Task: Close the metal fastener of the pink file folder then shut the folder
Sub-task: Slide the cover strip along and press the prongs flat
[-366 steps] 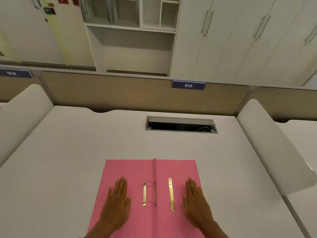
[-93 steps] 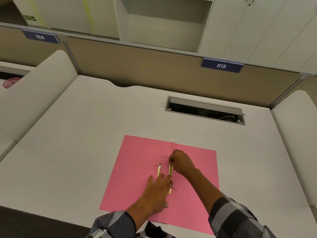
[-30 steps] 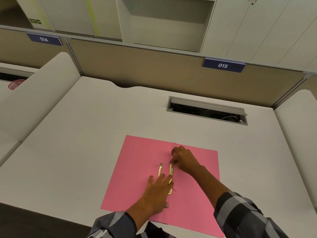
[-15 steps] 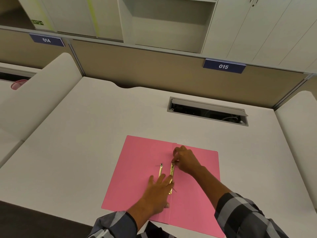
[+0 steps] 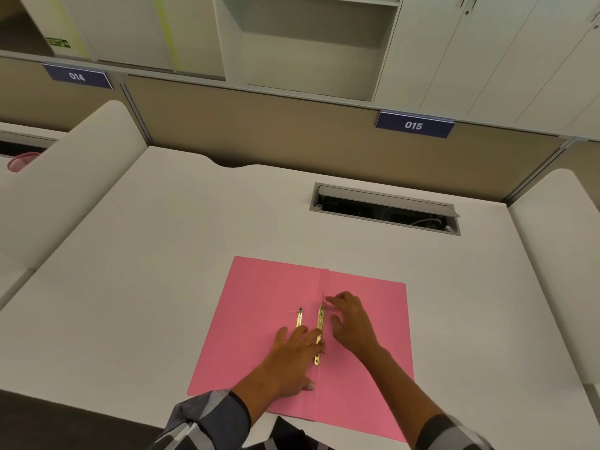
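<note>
Folder lies open; fastener being closed. Bar pressed flat by spread left hand; right hand open, fingers loose at prong. Next: prong folded down.

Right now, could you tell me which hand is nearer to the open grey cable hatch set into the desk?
Right. The right hand lies on the pink folder's right leaf, below the grey cable hatch; the left hand sits lower and further left, pressing the gold metal fastener.

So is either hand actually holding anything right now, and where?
Nothing is lifted. The left hand presses flat on the fastener bar; the right hand hovers, fingers open, by its top end.
</note>
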Action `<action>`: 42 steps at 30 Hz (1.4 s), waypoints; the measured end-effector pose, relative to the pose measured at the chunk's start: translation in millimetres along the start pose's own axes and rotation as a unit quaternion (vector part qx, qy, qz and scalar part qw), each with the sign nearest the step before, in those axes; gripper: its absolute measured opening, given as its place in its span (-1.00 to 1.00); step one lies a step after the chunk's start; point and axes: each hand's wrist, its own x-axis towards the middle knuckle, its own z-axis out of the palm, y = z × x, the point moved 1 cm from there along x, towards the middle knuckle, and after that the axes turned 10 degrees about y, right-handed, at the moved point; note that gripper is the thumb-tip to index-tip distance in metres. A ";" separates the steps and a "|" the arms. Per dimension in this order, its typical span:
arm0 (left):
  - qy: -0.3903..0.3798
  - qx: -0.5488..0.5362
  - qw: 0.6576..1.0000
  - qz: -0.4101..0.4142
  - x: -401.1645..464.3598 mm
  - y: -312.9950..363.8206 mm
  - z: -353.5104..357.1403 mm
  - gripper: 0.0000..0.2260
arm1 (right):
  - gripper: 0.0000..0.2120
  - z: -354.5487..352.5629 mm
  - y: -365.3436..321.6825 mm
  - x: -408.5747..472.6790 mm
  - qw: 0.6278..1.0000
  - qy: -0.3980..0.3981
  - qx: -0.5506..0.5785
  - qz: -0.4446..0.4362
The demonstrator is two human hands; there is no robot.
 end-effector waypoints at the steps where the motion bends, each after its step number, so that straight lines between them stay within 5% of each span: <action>1: -0.001 -0.006 1.000 0.004 0.0 -1.7 -0.9 -0.24 | -0.57 1.1 -0.8 -11.8 0.999 0.001 0.021 0.033; 5: -0.009 -0.005 1.000 0.015 1.8 -9.4 -1.4 -0.17 | -0.49 -0.6 -7.2 -58.3 0.985 -0.014 0.125 0.118; 11: 0.001 0.005 0.999 0.050 2.5 -14.2 1.1 -0.07 | -0.62 0.9 -28.9 -97.4 0.977 0.003 0.187 0.105; 21: -0.030 0.028 0.998 0.055 4.7 -22.1 -2.8 0.02 | -0.94 9.4 -28.6 -91.1 0.985 0.083 0.077 0.129; 30: -0.041 0.036 0.997 0.062 8.5 -25.8 -8.2 0.06 | -0.85 15.0 -33.2 -105.2 0.996 0.059 -0.005 0.061; 42: -0.036 0.051 0.996 0.056 10.0 -20.1 -6.5 0.03 | -0.88 32.1 -66.9 -108.2 0.992 0.039 -0.022 0.116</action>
